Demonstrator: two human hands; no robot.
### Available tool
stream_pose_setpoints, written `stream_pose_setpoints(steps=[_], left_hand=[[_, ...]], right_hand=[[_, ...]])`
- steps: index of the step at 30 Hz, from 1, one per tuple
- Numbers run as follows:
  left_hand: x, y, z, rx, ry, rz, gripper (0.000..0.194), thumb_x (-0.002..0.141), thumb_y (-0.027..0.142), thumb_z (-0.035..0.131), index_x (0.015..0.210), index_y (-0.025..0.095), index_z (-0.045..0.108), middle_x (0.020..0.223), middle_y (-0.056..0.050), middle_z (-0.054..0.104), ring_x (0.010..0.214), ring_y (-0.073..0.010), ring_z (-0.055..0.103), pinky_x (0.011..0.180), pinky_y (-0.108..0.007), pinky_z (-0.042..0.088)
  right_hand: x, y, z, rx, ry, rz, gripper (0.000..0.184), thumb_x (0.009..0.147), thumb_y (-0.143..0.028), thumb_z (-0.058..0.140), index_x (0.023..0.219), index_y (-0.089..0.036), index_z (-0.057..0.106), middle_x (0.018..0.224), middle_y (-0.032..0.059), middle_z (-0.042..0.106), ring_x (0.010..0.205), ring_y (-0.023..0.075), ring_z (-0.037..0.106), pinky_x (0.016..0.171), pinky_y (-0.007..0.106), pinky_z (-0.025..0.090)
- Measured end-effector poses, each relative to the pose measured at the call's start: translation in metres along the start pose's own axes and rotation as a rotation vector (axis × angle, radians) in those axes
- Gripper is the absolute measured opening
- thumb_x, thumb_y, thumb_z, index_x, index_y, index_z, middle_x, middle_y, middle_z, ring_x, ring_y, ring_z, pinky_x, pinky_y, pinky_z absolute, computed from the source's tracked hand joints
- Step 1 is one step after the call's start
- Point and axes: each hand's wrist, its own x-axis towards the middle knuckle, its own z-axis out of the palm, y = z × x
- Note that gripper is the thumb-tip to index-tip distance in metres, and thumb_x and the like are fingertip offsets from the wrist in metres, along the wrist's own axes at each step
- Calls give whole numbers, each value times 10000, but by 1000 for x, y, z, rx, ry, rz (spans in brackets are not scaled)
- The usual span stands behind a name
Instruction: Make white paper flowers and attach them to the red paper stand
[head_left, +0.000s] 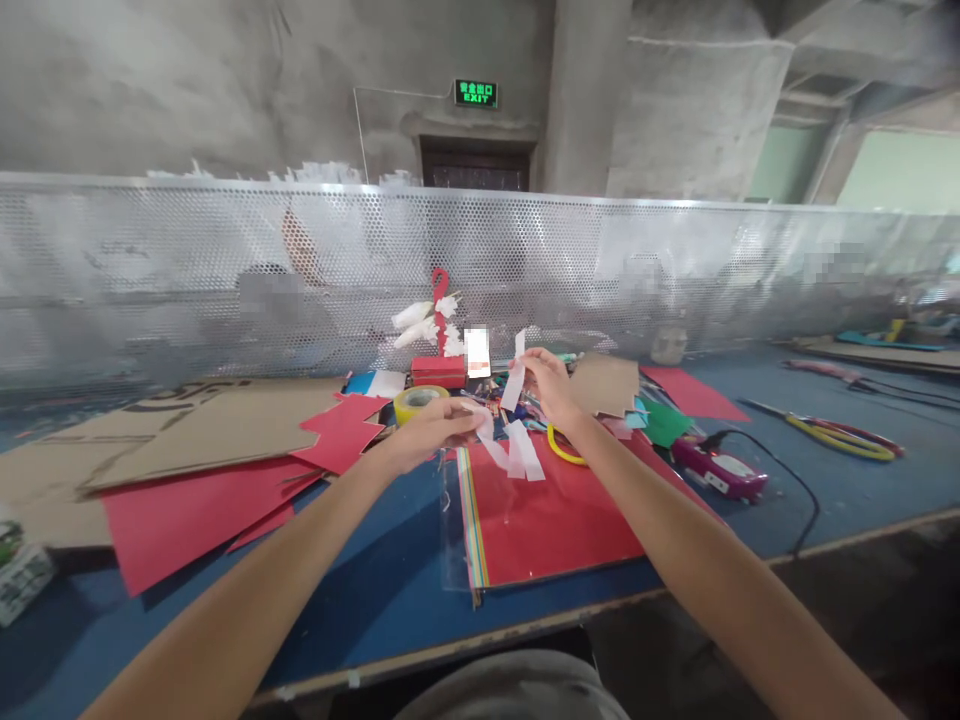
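Note:
Between thumb and fingers of my right hand (549,382) is a narrow white strip (514,384), pointing up and down. My left hand (435,430) pinches one end of a curled white strip (491,440), whose other end hangs toward the right. Just beneath, short white strips (527,455) lie over or hang above the red sheet pack (555,510); I cannot tell which. Whether the strips are paper or tape is unclear. A roll of yellowish tape (420,402) stands close behind my left hand, and a yellow loop (564,448) lies beside my right wrist.
Cardboard (225,430) and red paper (210,510) cover the left side. On the right are a purple device (724,470) with a black cable and long scissors (832,432). A perforated metal screen (360,260) runs behind the blue table (360,590); white flowers (420,325) stand before it.

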Motion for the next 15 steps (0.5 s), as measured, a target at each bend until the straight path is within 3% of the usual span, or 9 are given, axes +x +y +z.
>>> stream_pose_setpoints(steps=[4, 9, 12, 15], left_hand=[[3, -8, 6, 152, 5, -33, 281, 797, 391, 658, 901, 131, 667, 677, -16, 597, 579, -93, 502, 551, -207, 386], [9, -27, 0, 514, -10, 89, 179, 789, 251, 573, 814, 127, 700, 640, -12, 620, 571, -117, 519, 549, -228, 381], [10, -30, -3, 714, 34, 88, 214, 791, 199, 496, 748, 144, 699, 694, -25, 666, 609, -141, 573, 567, -246, 374], [9, -30, -5, 899, 128, 23, 231, 816, 249, 488, 713, 158, 674, 688, -37, 670, 607, -167, 596, 562, -266, 357]], right_hand=[[-1, 4, 2, -50, -83, 62, 213, 677, -301, 682, 791, -204, 531, 704, -14, 653, 649, 137, 606, 593, 238, 468], [-6, 5, 3, -137, -305, 171, 237, 699, -341, 714, 806, -194, 562, 786, 8, 661, 670, 131, 592, 607, 244, 464], [-11, 4, 4, -150, -428, 233, 246, 706, -345, 738, 815, -188, 582, 793, 1, 632, 661, 110, 568, 618, 237, 460], [-15, 4, 6, -185, -504, 286, 235, 716, -340, 743, 820, -190, 596, 713, -24, 576, 594, 86, 524, 577, 222, 433]])
